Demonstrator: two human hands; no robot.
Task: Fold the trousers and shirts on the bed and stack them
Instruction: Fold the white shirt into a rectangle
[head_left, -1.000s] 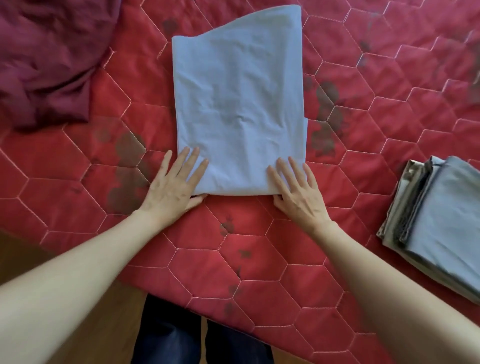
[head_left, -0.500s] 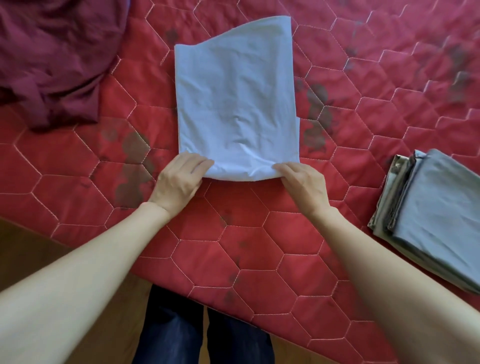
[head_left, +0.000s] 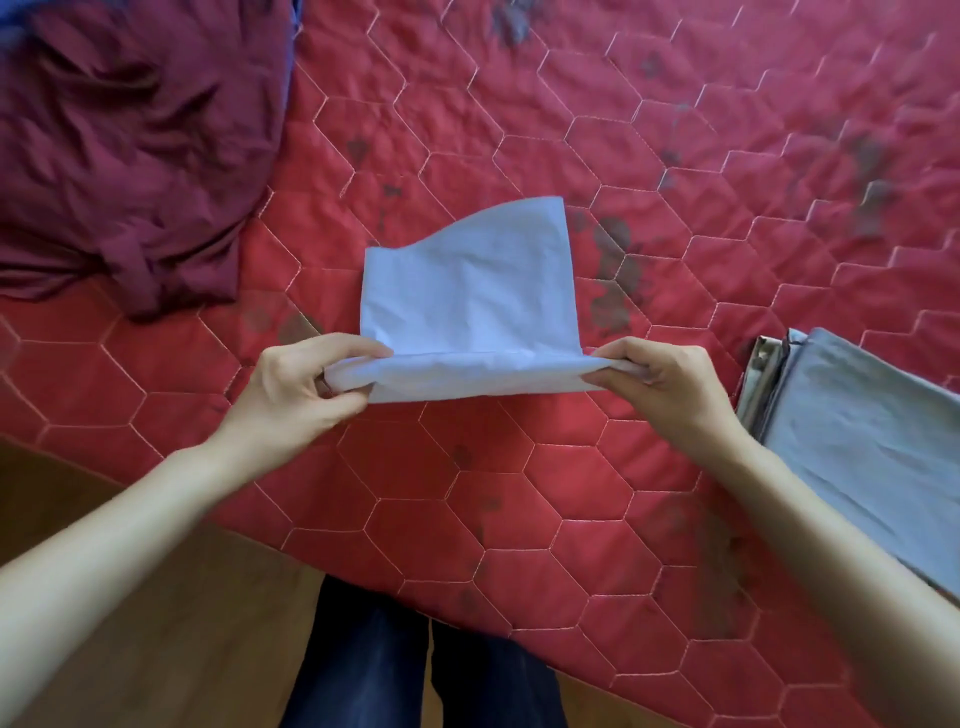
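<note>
A light blue garment (head_left: 467, 291), partly folded into a long panel, lies in the middle of the red quilted bed (head_left: 675, 208). Its near edge is lifted off the quilt. My left hand (head_left: 296, 384) pinches the near left corner and my right hand (head_left: 660, 379) pinches the near right corner. The far end still rests on the bed. At the right edge sits a stack of folded clothes (head_left: 862, 441), grey-blue on top with olive layers beneath.
A crumpled maroon garment (head_left: 124, 150) lies heaped at the far left of the bed. The bed's near edge runs diagonally above the wooden floor (head_left: 156, 597), where my dark trouser legs (head_left: 415, 670) stand.
Both hands went from lying flat on the near edge of the blue garment to gripping its corners, then lifted that edge up and toward the far end.
</note>
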